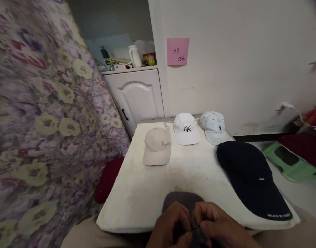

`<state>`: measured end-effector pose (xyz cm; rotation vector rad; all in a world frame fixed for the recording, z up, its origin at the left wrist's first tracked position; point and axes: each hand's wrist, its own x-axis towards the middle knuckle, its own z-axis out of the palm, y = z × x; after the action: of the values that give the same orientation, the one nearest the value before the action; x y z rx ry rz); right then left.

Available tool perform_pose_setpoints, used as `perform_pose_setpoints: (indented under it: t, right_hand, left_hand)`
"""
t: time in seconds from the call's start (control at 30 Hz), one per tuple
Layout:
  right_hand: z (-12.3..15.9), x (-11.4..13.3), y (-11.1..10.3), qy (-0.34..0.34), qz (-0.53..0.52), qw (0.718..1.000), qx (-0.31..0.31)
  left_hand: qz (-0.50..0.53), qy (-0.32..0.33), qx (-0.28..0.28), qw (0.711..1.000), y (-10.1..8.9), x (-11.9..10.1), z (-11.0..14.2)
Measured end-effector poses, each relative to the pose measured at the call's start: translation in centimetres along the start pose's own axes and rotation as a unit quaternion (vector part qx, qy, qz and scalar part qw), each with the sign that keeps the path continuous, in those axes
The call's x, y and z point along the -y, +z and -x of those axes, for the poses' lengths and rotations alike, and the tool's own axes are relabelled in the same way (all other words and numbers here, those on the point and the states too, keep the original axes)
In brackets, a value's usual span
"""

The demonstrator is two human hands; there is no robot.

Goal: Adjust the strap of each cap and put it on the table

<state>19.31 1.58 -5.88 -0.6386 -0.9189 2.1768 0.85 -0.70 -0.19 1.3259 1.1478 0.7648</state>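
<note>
A dark grey cap point(182, 198) is at the table's near edge, its rounded brim pointing away from me. My left hand point(172, 222) is closed, thumb and fingers pinched on a dark narrow part of this cap that looks like its strap. Beside it my right hand point(216, 220) pinches the same part, fingertips close to the left ones. Both hands hide most of the cap. Farther off lie a beige cap point(157, 146), a white cap point(186, 129) with letters, and a pale blue cap point(214, 126). A large navy cap point(247, 168) with a long brim lies at the right.
The caps lie on a table with a cream cover point(132, 193). A floral curtain point(44, 120) hangs along the left. Behind stand a white cabinet point(139, 96) and a wall with a pink note point(177, 51). A green stool point(289, 162) is at the right.
</note>
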Motion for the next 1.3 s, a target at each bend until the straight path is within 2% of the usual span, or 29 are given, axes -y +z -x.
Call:
perform_pose_setpoints:
  t: [0.23,0.43,0.57,0.63,0.8,0.93,1.1,1.3]
  right_hand:
    - [0.1,0.2,-0.2,-0.008,0.017,1.0,-0.014]
    - [0.3,0.9,0.2,-0.007,0.02,0.999,-0.025]
    - [0.4,1.4,0.3,-0.016,0.057,0.998,-0.029]
    - [0.5,1.5,0.5,-0.019,0.072,0.996,-0.039]
    - [0.6,1.5,0.9,-0.016,0.087,0.994,-0.06]
    - [0.5,1.3,0.9,-0.014,0.092,0.995,-0.042]
    - [0.6,1.1,1.0,-0.015,0.095,0.994,-0.051]
    - [0.7,1.7,0.9,-0.037,0.149,0.986,-0.059]
  left_hand:
    - [-0.059,-0.054,-0.006,0.997,-0.1,0.5,0.3]
    - [0.042,-0.085,0.029,0.995,-0.5,0.5,0.2]
    - [0.067,-0.056,0.042,0.995,-0.7,0.8,0.3]
    - [0.055,-0.054,0.038,0.996,-0.5,0.5,0.3]
    - [-0.017,-0.102,0.011,0.995,0.0,-0.5,0.1]
    - [-0.012,-0.07,0.014,0.997,-0.2,0.1,0.0]
    - [0.02,-0.045,0.014,0.999,-0.2,1.4,0.0]
    - [0.005,-0.021,-0.007,1.0,0.1,1.6,-0.3]
